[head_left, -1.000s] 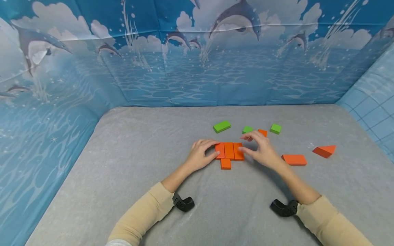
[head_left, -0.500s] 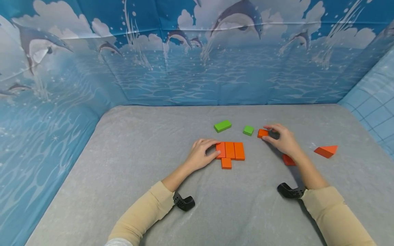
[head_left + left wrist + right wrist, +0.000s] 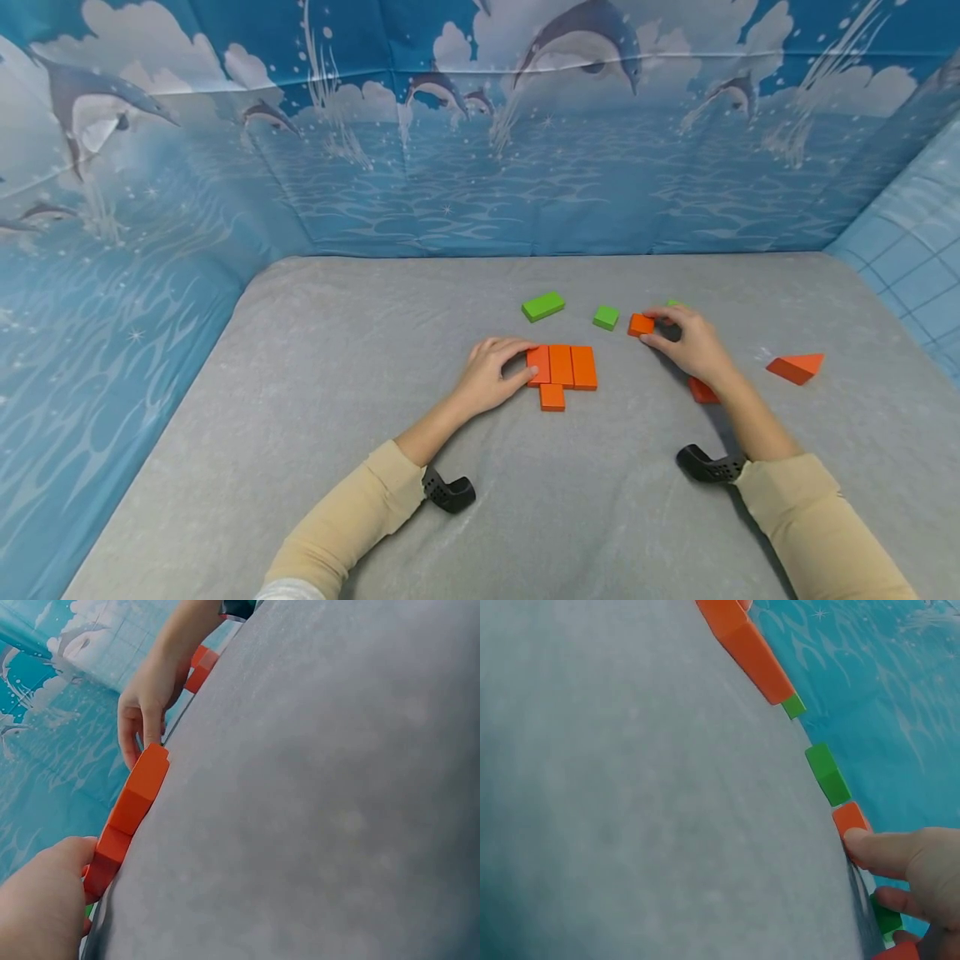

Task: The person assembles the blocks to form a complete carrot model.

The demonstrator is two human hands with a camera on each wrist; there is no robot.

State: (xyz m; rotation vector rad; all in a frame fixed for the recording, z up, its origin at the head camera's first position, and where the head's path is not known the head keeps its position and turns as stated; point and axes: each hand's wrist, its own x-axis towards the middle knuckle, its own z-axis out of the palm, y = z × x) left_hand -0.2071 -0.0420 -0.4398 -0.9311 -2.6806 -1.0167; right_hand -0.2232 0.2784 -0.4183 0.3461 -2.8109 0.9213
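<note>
Three orange blocks (image 3: 560, 365) lie side by side, with a smaller orange block (image 3: 552, 397) against their near edge. My left hand (image 3: 491, 377) holds the leftmost block (image 3: 539, 367), index finger at its far end and thumb on its near left part. Farther right, my right hand (image 3: 692, 342) pinches a small orange block (image 3: 640, 325) between thumb and index finger. The right wrist view shows the thumb (image 3: 877, 851) against that block's face, its other side hidden.
A long green block (image 3: 543, 307) and a small green block (image 3: 606, 317) lie beyond the orange group. Another green block (image 3: 672, 303) shows behind the right hand. The right forearm partly hides an orange block (image 3: 702, 390); an orange triangular block (image 3: 797, 368) lies farther right.
My right hand has left the right side of the orange group, moved right and away, and taken hold of the small orange block. The left hand has stayed in place.
</note>
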